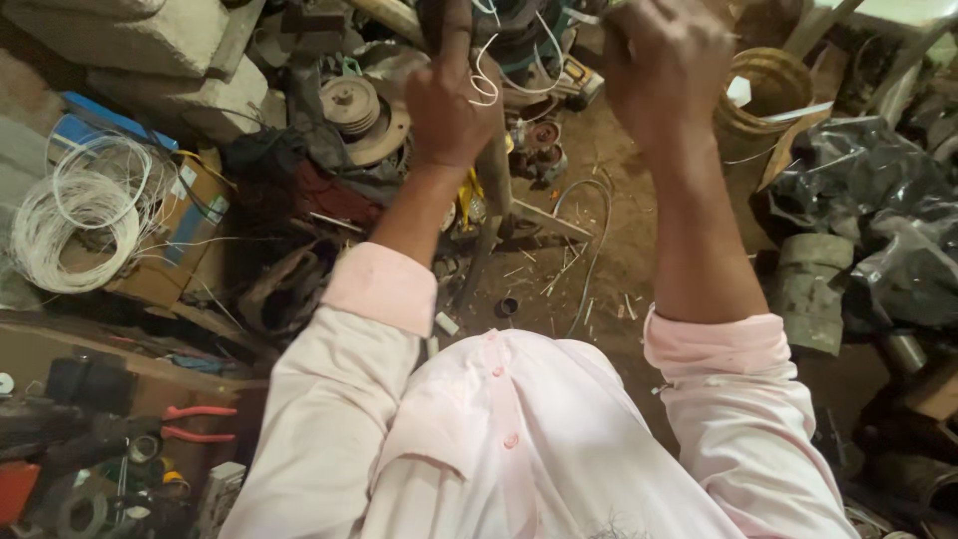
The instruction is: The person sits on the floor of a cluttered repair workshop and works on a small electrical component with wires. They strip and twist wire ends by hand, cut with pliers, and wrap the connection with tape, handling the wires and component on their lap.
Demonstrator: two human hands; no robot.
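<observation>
White wire (pixel 486 78) loops across the left hand (pixel 449 105), whose fingers close around it and reach up out of the frame's top edge. Just beside it, the right hand (pixel 664 65) is clenched into a fist; what it grips is hidden. A dark motor-like part (pixel 524 30) behind both is cut off and hard to make out. Farther out, a coil of white wire (pixel 75 215) rests on a cardboard box (pixel 175 250).

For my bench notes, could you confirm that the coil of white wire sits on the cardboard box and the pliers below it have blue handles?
Not quite: the pliers have red handles, not blue, as the head view shows. The coil of white wire does sit on the cardboard box.
</observation>
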